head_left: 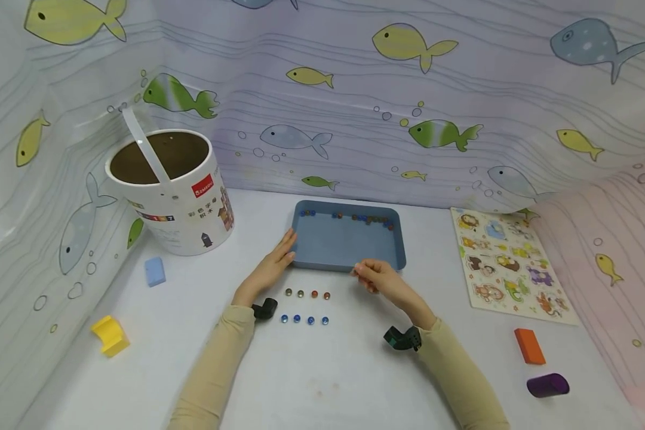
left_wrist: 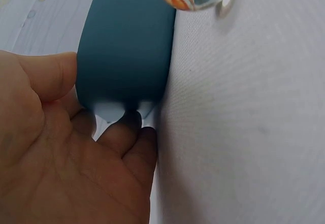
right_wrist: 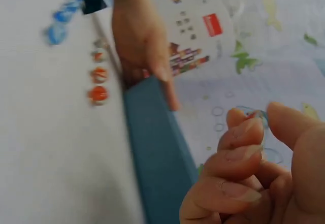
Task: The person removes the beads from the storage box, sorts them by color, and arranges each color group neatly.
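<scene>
A blue-grey tray lies on the white table, with several marbles along its far side. My left hand rests against the tray's near left corner, fingers fairly straight and thumb at the rim. Between right thumb and fingertips, my right hand pinches a small glass marble, mostly hidden by the fingers, close to the tray's near edge. In front of the tray, a row of clear and orange marbles lies above a row of blue marbles.
A white bucket with a handle stands at back left. Near it lie a blue block and a yellow curved block. An animal picture board, an orange block and a purple cylinder lie at right.
</scene>
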A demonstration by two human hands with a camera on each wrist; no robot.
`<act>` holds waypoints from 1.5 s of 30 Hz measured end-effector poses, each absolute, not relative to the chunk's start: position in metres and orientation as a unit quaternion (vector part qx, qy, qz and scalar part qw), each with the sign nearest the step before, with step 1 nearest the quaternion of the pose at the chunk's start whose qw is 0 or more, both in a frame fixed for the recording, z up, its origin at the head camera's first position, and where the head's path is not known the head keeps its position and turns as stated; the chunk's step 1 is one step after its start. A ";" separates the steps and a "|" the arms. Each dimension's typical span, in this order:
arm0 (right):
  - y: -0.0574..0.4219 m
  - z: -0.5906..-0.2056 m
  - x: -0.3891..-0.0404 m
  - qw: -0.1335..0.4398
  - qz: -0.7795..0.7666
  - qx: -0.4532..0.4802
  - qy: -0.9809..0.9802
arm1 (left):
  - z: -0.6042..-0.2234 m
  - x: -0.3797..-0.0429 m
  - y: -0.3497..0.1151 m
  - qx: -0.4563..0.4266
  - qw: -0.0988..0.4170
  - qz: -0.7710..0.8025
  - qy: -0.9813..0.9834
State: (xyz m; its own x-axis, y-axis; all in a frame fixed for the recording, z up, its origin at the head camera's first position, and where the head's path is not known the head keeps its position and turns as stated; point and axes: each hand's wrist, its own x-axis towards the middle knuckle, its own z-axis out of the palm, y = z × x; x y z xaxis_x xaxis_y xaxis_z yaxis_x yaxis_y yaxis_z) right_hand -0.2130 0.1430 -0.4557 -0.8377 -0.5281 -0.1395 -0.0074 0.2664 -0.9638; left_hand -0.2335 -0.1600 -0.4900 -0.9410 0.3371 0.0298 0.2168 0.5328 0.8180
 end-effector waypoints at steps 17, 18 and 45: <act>0.113 -0.497 -0.196 0.101 -0.376 -0.228 0.892 | -0.490 -0.233 -0.161 0.161 0.065 0.459 0.871; 0.113 -0.497 -0.195 0.098 -0.370 -0.229 0.895 | -0.490 -0.233 -0.161 0.163 0.066 0.459 0.871; 0.150 -0.440 -0.263 0.178 -0.611 -0.139 0.758 | -0.490 -0.234 -0.161 0.163 0.060 0.453 0.875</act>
State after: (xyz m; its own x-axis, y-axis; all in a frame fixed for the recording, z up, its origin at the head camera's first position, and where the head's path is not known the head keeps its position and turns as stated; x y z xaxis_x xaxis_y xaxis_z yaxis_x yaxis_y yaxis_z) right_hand -0.2627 0.1500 -0.4403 -0.8982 -0.4280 -0.1003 0.0073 0.2137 -0.9769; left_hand -0.2341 -0.1611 -0.4903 -0.9397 0.3393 0.0434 0.2315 0.5372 0.8111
